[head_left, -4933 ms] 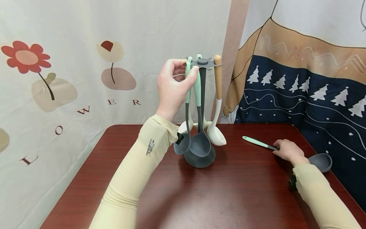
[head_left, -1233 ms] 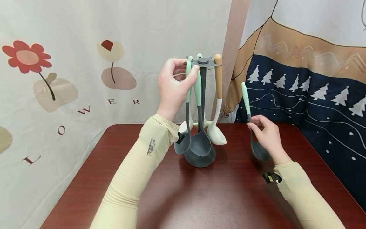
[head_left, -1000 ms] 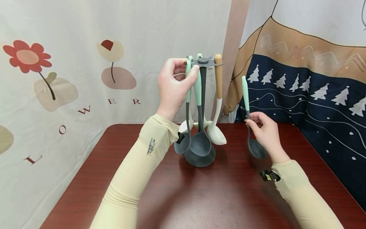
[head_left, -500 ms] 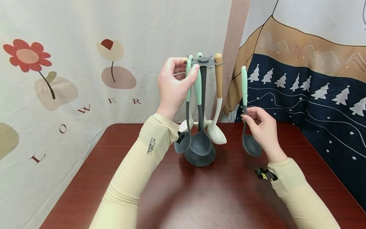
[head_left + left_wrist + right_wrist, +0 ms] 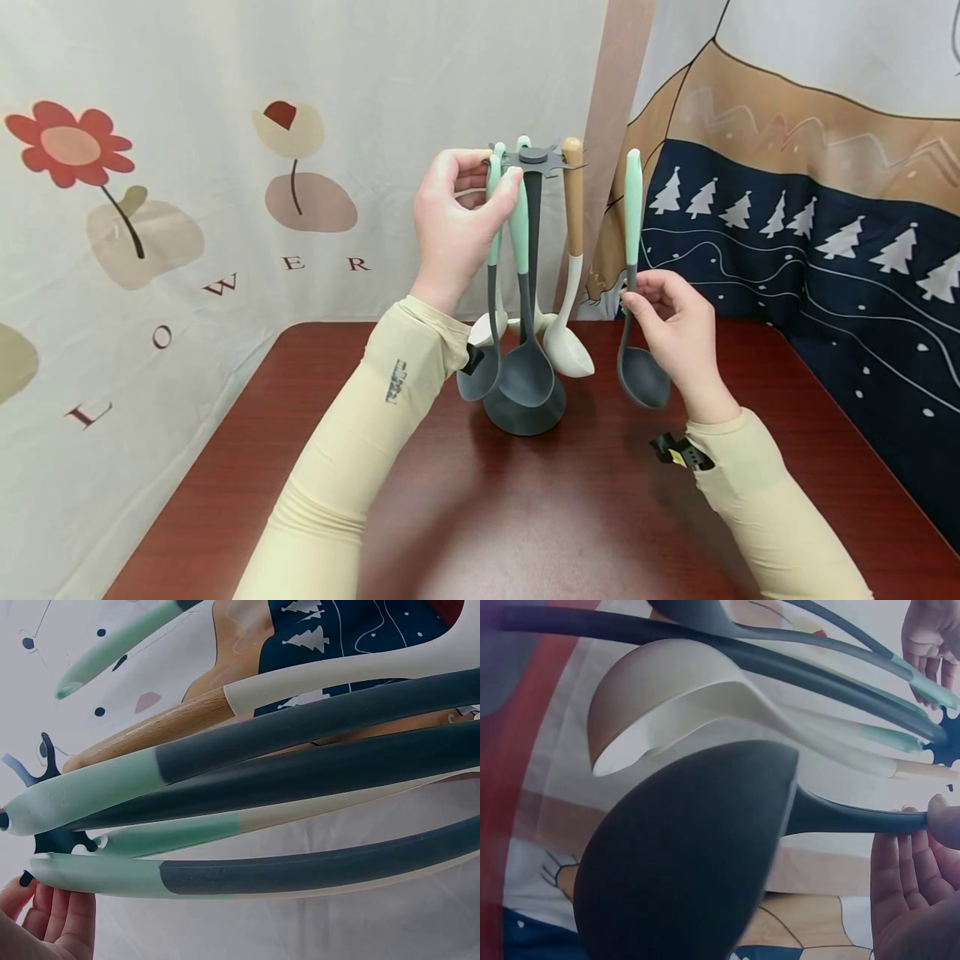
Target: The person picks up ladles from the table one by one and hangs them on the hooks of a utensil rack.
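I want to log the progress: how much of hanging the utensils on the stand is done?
Done: several utensils hang from the stand, among them a grey ladle and a cream ladle. In hand: the right hand holds a mint-handled spoon upright beside the stand, off the table; the left hand grips a hanging handle near the top. Left: the spoon is not yet hooked on.

Both bare hands, the left hand (image 5: 456, 227) and the right hand (image 5: 673, 321), emerge from long, close-fitting pale beige sleeves, the left sleeve (image 5: 352, 450) bearing a small dark printed mark near its cuff, with a small black-and-yellow clip (image 5: 678, 451) at 9 o'clock of the right sleeve (image 5: 772, 517) cuff.
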`<state>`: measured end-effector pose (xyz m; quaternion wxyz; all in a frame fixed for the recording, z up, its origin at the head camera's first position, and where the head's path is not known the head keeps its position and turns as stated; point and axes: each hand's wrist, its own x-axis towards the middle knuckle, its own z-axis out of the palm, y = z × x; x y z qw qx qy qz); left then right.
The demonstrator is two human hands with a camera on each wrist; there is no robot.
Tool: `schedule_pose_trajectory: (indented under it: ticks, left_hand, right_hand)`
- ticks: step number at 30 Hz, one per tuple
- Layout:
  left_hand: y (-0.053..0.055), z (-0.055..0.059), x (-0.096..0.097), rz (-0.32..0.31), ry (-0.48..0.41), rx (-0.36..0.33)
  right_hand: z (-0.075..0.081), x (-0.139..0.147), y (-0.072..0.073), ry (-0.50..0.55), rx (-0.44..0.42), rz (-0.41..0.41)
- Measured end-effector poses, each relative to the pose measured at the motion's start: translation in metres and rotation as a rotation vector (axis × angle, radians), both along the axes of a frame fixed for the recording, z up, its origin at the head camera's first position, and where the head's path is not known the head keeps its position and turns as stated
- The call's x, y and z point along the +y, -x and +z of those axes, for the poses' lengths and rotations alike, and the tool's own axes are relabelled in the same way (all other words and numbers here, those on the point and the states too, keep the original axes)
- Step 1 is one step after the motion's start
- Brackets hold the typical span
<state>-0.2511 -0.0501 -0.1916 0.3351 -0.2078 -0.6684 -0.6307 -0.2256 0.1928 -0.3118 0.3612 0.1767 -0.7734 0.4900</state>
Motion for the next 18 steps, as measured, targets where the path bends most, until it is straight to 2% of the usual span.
schedule_pose_trajectory:
  ticks: [18]
  left_hand:
    - [0.000, 0.001, 0.001, -0.002, -0.018, -0.003]
  right_hand:
    - [0.009, -0.022, -0.004, 0.051, 0.054, 0.099]
